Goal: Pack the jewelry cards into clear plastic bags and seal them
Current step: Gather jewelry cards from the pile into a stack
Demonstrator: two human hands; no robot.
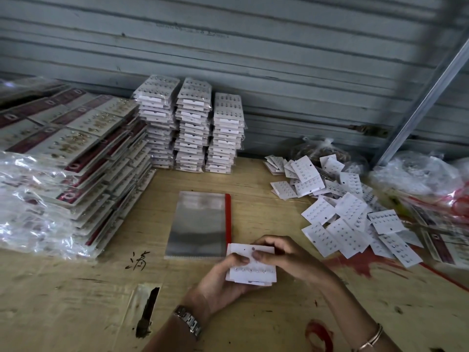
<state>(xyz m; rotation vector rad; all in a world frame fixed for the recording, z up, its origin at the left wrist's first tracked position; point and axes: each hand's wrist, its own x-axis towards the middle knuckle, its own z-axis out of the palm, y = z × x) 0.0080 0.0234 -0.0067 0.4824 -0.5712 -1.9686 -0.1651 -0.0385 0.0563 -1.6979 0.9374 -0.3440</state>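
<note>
1. A small stack of jewelry cards (251, 273) is held near centre, just above the bench (76, 288).
2. The left grip (223, 278) curls round its left edge, and the right grip (286, 257) pinches its far edge.
3. The clear plastic bags (200, 224) lie flat just beyond, with loose cards (350, 214) scattered to the right.

Small packing workshop or stockroom for costume jewelry. Closed off at the rear by a ribbed metal roller shutter (253, 47), with a bare metal strut (418, 102) slanting across the right corner. Furnished with a raw plywood worktop (63, 288), scuffed and stained with ink and red paint. Stocked in bulk: three tall stacks of bagged jewelry cards (193, 128) against the shutter, layered rows of larger red-banded cards (76, 138) at left, a loose heap of unbagged jewelry cards (342, 207) at right, a flat pile of clear plastic bags (200, 224) at centre.
</note>
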